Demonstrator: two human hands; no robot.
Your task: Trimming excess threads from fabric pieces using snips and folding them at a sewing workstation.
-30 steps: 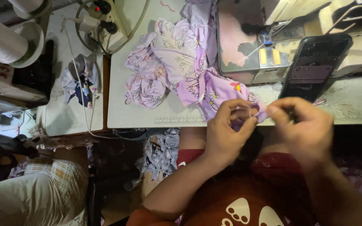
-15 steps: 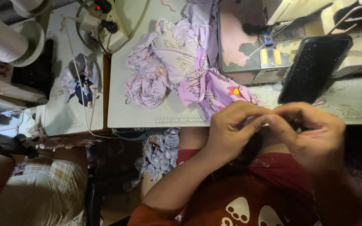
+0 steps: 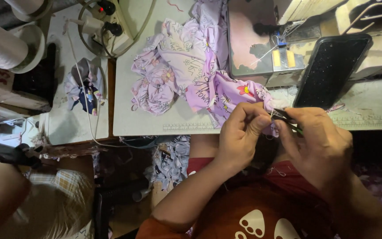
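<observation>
A crumpled piece of purple printed fabric (image 3: 191,66) lies on the pale sewing table (image 3: 155,121), one end drawn toward me. My left hand (image 3: 239,132) pinches that near edge of the fabric. Right beside it, my right hand (image 3: 319,144) holds a small dark thread snipper (image 3: 286,118) with its tip at the pinched edge. Both hands meet just over the table's front edge. A sewing machine (image 3: 279,40) stands behind them.
A black phone (image 3: 330,71) leans against the machine base. A power strip with plugs and cables (image 3: 105,24) lies at the back left, a fabric bundle (image 3: 82,86) and large white thread cones (image 3: 5,40) further left. Another person's arm and checked clothing (image 3: 32,199) are at lower left.
My hands have come together and shifted slightly; the snipper tip now shows between them at the fabric edge. The other person's arm has come into view at lower left.
</observation>
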